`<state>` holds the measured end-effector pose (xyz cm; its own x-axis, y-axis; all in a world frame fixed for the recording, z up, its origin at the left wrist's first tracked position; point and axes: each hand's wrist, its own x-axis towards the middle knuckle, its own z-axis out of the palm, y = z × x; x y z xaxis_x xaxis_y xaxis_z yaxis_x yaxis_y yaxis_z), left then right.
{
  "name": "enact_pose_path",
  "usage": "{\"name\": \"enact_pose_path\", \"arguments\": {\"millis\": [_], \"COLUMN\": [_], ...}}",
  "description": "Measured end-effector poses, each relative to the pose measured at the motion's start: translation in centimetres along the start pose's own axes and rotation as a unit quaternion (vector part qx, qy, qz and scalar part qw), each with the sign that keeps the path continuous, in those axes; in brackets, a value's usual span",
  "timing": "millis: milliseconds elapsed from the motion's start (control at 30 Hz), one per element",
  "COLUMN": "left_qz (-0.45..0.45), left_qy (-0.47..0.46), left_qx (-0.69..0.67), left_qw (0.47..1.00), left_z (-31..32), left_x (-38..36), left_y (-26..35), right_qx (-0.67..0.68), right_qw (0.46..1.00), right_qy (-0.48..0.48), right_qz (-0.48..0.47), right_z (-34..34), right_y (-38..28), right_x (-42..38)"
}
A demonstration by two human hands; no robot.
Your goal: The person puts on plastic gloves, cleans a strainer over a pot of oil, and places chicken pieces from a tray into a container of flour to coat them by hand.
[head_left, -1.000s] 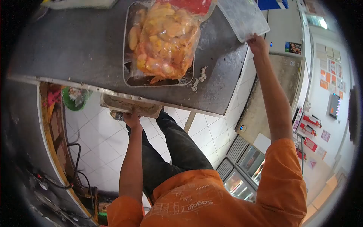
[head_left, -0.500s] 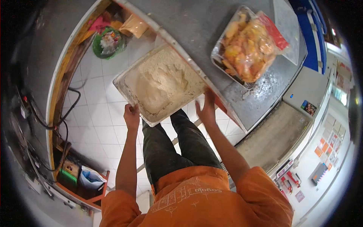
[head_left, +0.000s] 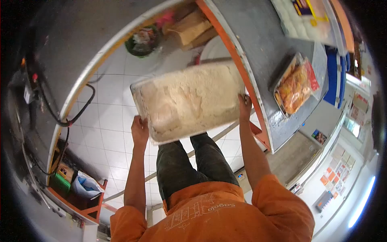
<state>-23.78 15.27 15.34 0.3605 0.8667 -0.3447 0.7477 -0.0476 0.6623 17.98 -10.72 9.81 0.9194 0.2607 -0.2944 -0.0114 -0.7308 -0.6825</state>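
A clear rectangular tray (head_left: pixel 150 111) heaped with pale, floury crumb sits in the middle of the view, held up in the air above the white tiled floor (head_left: pixel 107 121), its long side running from about 8 o'clock to 2 o'clock and its surface tipped slightly toward the camera. The left hand (head_left: pixel 139 131) grips the tray's near corner at its 7 o'clock end, fingers curled shut around the rim with the thumb on top. The right hand (head_left: pixel 244 107) holds the opposite short edge at the tray's 3 o'clock side, fingers closed against the rim and partly hidden behind it. Both bare forearms rise from orange sleeves (head_left: pixel 282 201) at the bottom of the frame, with dark trousers (head_left: pixel 189 165) directly beneath the tray. Just beside the right hand, at 3 o'clock from the tray, runs the orange-edged rim of a grey metal counter (head_left: pixel 262 52). On that counter, well apart from the tray at about 2 o'clock, lies a metal pan holding a plastic bag of yellow-orange pieces (head_left: pixel 296 86). At 12 o'clock from the tray, under the counter, stand a green basket (head_left: pixel 141 42) and brown cardboard (head_left: pixel 193 28). At 9 o'clock black cables (head_left: pixel 76 115) hang along a curved steel edge, and at 7 o'clock a blue-and-white bag (head_left: pixel 85 186) rests on an orange shelf.
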Motion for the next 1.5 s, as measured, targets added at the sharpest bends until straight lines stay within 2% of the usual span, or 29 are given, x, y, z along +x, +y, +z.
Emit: {"name": "enact_pose_path", "arguments": {"millis": [33,100,167,233,367,433,467,533,567,600,667,767,800,867,933,1000,1033,1067,1100,1133,1167,1200,1233,1300,1333,1400,1433,1500], "left_qz": [0.0,-0.024,-0.047,-0.087,-0.077,-0.091,-0.053,-0.006,0.027,0.009,-0.035,-0.067,-0.063,-0.111,-0.106,-0.109,-0.092,-0.074,-0.075,0.066,0.2,0.157,0.148,0.004,-0.006,-0.004,-0.01,-0.12], "left_qy": [-0.021,-0.026,-0.027,0.0,0.039,0.039,0.053,0.103,0.131,0.114,0.105,0.07,0.08,0.073,0.091,0.106,0.133,0.16,0.169,0.293,0.396,0.27,0.272,0.08,0.078,0.18,0.178,0.092], "left_qx": [0.018,0.015,0.005,-0.068,-0.076,-0.061,-0.09,-0.089,-0.079,-0.095,-0.148,-0.189,-0.188,-0.226,-0.243,-0.257,-0.233,-0.209,-0.204,-0.041,0.128,0.106,0.113,0.195,0.197,0.322,0.325,0.284], "left_qw": [1.0,0.999,0.999,0.994,0.993,0.993,0.993,0.991,0.988,0.989,0.983,0.977,0.977,0.965,0.96,0.955,0.959,0.962,0.961,0.953,0.887,0.944,0.944,0.977,0.977,0.929,0.929,0.947], "left_z": [-2.4,-8.6,-15.1,-21.2,-30.7,-34.5,-35.8,-36.7,-37.1,-37.7,-38.2,-38.1,-38.0,-37.4,-36.3,-37.1,-37.2,-37.2,-36.4,-34.9,-33.7,-33.3,-32.7,-31.8,-31.0,-28.7,-28.2,-27.4], "left_x": [-1.4,-4.5,-7.3,-8.9,-10.1,-9.7,-9.2,-7.4,-6.8,-5.4,-0.6,7.0,9.0,12.2,15.6,16.5,15.4,14.7,14.9,15.2,15.2,15.1,15.9,18.2,19.1,21.8,23.2,24.6], "left_y": [-0.1,2.5,4.8,8.6,12.5,14.1,14.7,14.5,14.1,13.6,13.4,12.5,12.7,12.9,11.2,11.9,13.6,15.0,15.7,15.8,16.4,17.8,19.1,20.9,20.3,17.5,15.8,13.0], "right_qx": [-0.045,-0.07,0.022,0.147,0.127,0.102,0.068,0.112,0.12,0.125,0.159,0.157,0.161,0.171,0.183,0.11,0.112,-0.021,-0.147,-0.166,-0.185,-0.233,-0.276,-0.457,-0.455,-0.491,-0.487,-0.385], "right_qw": [0.998,0.993,0.987,0.957,0.963,0.964,0.973,0.969,0.966,0.963,0.945,0.945,0.941,0.94,0.935,0.958,0.957,0.923,0.81,0.776,0.736,0.747,0.733,0.602,0.597,0.473,0.47,0.608], "right_qy": [-0.026,-0.097,-0.137,-0.211,-0.211,-0.243,-0.206,-0.217,-0.222,-0.225,-0.278,-0.284,-0.294,-0.295,-0.301,-0.185,-0.193,-0.026,0.147,0.094,0.038,-0.131,-0.296,-0.417,-0.426,-0.44,-0.446,-0.422], "right_qz": [0.043,0.024,0.086,0.133,0.107,0.033,0.081,-0.038,-0.063,-0.083,-0.072,-0.048,-0.041,-0.035,-0.032,-0.188,-0.186,-0.383,-0.548,-0.601,-0.65,-0.608,-0.547,-0.505,-0.505,-0.585,-0.586,-0.552], "right_z": [-0.9,-3.3,-4.5,-5.4,-6.6,-7.8,-8.5,-7.8,-6.7,-6.0,-4.1,0.0,1.6,3.9,6.0,7.7,8.2,8.8,9.6,10.2,11.1,13.0,14.9,16.9,18.3,21.5,21.5,20.1], "right_y": [-0.3,-5.1,-9.2,-13.8,-21.1,-27.8,-37.2,-37.7,-37.0,-37.4,-44.0,-51.8,-53.3,-55.5,-56.9,-56.5,-56.0,-55.8,-56.3,-57.1,-58.2,-59.1,-60.0,-62.9,-62.1,-60.4,-60.7,-61.7], "right_x": [-1.4,-5.5,-8.6,-10.3,-11.1,-12.7,-15.8,-12.5,-9.4,-6.7,-4.3,-0.4,1.3,3.4,4.9,5.6,5.4,4.6,3.6,1.8,-0.3,-2.0,-3.6,-6.8,-6.8,-5.9,-5.7,-5.5]}}
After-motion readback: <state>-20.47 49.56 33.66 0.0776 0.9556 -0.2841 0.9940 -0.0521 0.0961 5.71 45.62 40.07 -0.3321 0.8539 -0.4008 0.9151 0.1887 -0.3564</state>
